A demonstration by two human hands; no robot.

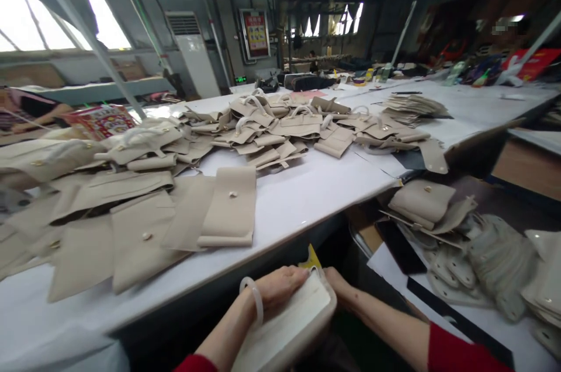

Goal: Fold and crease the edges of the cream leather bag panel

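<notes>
A pale beige bag (pixel 293 320) is between my hands, tilted below the table's front edge. My left hand (pixel 280 285) is closed over its upper left side, and a white bangle (pixel 253 296) circles that wrist. My right hand (pixel 338 289) grips the bag's far right corner, its fingers mostly hidden behind it. Just beyond the bag's end, a yellow piece (pixel 311 257) sticks up close to the left fingertips; what it belongs to is hidden. Nearest on the table lies a flat beige panel with a metal clasp (pixel 232 202).
The white table (pixel 280 202) carries heaped beige bag parts (pixel 280 127) and a stack of flat pieces (pixel 412 106). At right, a lower surface holds a folded beige piece (pixel 421 202), a black phone-like slab (pixel 401 246) and grey straps (pixel 499 258). A person's arm (pixel 41 118) shows far left.
</notes>
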